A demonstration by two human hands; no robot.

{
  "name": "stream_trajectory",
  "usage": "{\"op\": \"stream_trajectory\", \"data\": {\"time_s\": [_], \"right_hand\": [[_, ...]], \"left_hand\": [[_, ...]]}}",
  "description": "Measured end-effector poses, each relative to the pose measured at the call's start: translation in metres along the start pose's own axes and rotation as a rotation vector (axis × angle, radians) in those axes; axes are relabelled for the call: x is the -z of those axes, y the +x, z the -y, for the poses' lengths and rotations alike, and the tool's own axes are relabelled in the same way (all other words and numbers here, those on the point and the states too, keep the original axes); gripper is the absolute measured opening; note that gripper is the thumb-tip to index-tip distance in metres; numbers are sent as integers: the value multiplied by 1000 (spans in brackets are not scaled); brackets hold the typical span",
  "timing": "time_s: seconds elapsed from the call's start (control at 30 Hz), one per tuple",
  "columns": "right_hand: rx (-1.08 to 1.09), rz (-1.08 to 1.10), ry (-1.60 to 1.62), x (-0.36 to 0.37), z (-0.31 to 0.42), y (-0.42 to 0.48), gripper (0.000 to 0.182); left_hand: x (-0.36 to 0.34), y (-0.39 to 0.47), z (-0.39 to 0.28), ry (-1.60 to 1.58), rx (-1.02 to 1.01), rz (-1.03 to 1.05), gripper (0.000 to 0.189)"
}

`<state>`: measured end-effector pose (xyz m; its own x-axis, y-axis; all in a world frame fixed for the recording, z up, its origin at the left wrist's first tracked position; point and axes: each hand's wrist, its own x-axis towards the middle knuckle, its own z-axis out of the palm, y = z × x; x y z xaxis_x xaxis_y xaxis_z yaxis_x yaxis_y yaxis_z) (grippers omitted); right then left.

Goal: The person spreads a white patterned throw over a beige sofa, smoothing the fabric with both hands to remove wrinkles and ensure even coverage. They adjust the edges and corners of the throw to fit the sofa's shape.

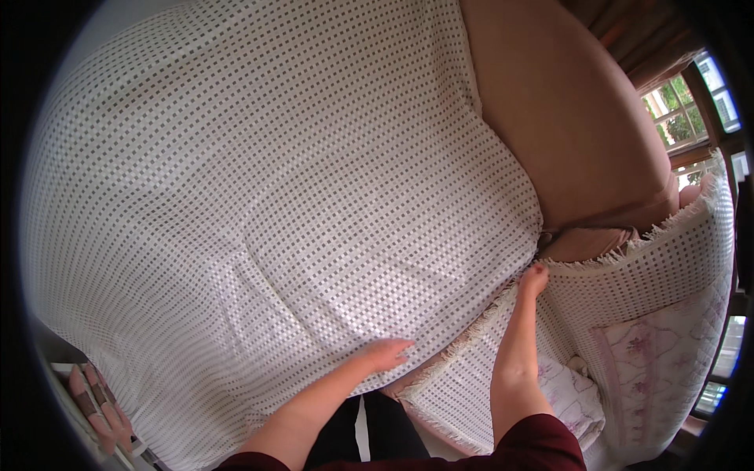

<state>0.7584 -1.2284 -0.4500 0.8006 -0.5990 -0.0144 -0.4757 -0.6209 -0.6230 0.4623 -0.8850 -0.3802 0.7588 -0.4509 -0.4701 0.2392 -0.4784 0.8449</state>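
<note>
A large white woven cloth with small dark checks (330, 176) covers most of a broad padded surface, with some creases near its front. My left hand (389, 354) lies on this cloth close to its front edge, fingers apart. At the cloth's right edge, my right hand (535, 277) is beside the seam where it meets a fringed checked cover; its fingers are small in view, and whether they pinch fabric cannot be told. A bare brown padded surface (571, 118) shows beyond the cloth at the upper right.
On the right, a fringed checked cover (654, 277) drapes over a seat, with a floral quilted cloth (639, 377) on it. Brown curtains (642, 35) and a window (677, 112) stand at the upper right. Pink and brown items (97, 406) are at the lower left.
</note>
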Motion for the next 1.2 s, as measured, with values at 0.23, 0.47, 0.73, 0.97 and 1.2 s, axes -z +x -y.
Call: {"op": "stream_trajectory", "data": {"time_s": [0.23, 0.47, 0.73, 0.97, 1.2], "right_hand": [[-349, 800, -17, 3, 2, -154, 43], [6, 162, -15, -1, 15, -163, 34], [265, 336, -396, 55, 71, -251, 47], [648, 846, -537, 27, 88, -357, 42], [1048, 1235, -730, 37, 112, -507, 27]], "left_hand": [[-56, -33, 16, 21, 63, 38, 41], [-49, -126, 58, -129, 359, -390, 23], [-94, -254, 116, 167, 562, -796, 26], [-160, -324, 141, 78, 688, -996, 29], [-230, -391, 174, -136, 916, -1484, 8]]}}
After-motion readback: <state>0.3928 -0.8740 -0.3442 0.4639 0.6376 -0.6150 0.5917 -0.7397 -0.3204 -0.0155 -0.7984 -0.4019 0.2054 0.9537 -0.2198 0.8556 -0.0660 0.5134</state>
